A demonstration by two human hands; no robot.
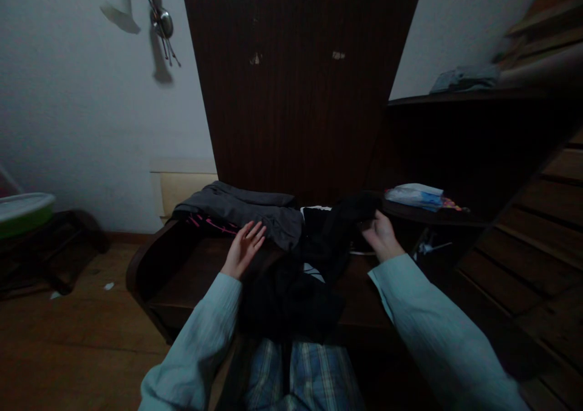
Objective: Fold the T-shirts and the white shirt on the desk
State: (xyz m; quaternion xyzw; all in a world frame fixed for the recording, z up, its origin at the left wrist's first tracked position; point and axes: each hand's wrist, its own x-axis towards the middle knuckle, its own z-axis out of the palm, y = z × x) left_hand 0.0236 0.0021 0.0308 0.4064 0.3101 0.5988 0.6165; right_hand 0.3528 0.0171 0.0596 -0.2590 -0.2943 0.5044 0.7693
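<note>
A black garment (314, 265) lies spread over a dark wooden bench (182, 277) in front of me, trailing down toward my lap. My right hand (381, 236) is closed on the far right part of this black garment and lifts it a little. My left hand (245, 248) is open with fingers stretched out, resting beside the edge of a folded grey garment (255, 209) at the back of the bench. Pink-striped dark cloth (204, 223) peeks out under the grey one.
A dark wooden wardrobe door (296, 83) stands behind the bench. At right, a dark shelf (432, 217) holds a plastic packet (416, 195), with wooden stairs (537, 241) beyond. A green tub (22, 213) sits at far left; a wall lamp (122, 4) hangs above.
</note>
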